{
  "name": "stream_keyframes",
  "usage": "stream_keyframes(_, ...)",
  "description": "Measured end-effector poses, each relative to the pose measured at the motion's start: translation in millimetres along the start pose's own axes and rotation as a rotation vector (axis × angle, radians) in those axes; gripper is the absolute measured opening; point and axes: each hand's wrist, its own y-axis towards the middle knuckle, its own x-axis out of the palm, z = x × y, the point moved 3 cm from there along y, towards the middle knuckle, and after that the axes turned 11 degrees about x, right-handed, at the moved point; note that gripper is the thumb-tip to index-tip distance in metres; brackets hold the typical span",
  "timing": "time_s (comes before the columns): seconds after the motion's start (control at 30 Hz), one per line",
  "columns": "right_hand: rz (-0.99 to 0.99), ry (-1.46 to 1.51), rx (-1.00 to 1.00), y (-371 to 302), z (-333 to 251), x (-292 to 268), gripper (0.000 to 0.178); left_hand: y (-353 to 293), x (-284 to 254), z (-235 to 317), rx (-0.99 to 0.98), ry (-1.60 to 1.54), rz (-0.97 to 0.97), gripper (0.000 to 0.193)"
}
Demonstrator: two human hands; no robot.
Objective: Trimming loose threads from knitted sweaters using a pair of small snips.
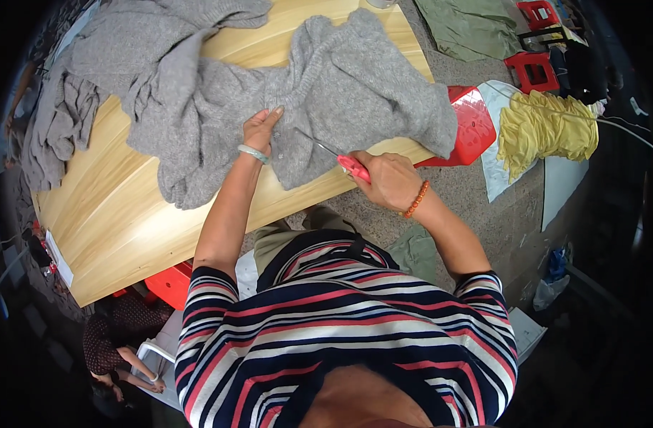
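Note:
A grey knitted sweater (355, 93) lies bunched over the near right part of the wooden table and hangs past its edge. My left hand (261, 132), with a pale bangle at the wrist, grips a fold of this knit, its thumb pointing away from me. In my right hand (394, 182) is a pair of scissors (351, 167) with red-pink handles. Their thin metal blades point left and away, over the knit near my left hand. Whether the tips touch the cloth I cannot tell. An orange bead bracelet circles my right wrist.
More grey knitwear (126, 43) spreads across the far left of the table (112, 228). Beyond its right edge stand a red plastic stool (476, 121) and a yellow cloth bundle (547, 132). Green cloth (469, 28) lies farther off. A person (126, 342) bends down at lower left.

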Motion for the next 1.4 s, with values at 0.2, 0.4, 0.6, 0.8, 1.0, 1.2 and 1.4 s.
stream_keyframes(0.2,-0.097,-0.035,-0.096,-7,5,5,0.034,-15,-22,-11,-0.108,-0.046,0.210,0.027)
stream_keyframes(0.4,-0.074,0.005,-0.030,-19,16,17,0.039,-87,-45,-53,-0.062,0.293,0.029,0.053)
stream_keyframes(0.6,-0.098,-0.047,-0.014,-24,13,15,0.036,-127,-17,-74,-0.123,0.251,-0.028,0.066)
stream_keyframes(0.8,-0.088,-0.097,-0.027,-33,18,19,0.037,-119,7,-69,0.169,0.318,0.064,0.070)
stream_keyframes(1.0,-0.271,-0.179,-0.094,-51,22,33,0.030,-100,-14,-93,-0.150,0.081,0.088,0.023)
stream_keyframes(1.2,-0.242,-0.106,-0.052,-58,32,33,0.028,-116,3,-67,-0.219,-0.114,0.108,0.014)
stream_keyframes(1.4,0.014,0.090,0.025,-59,59,21,0.034,-100,64,1,0.269,0.840,-0.335,0.010)
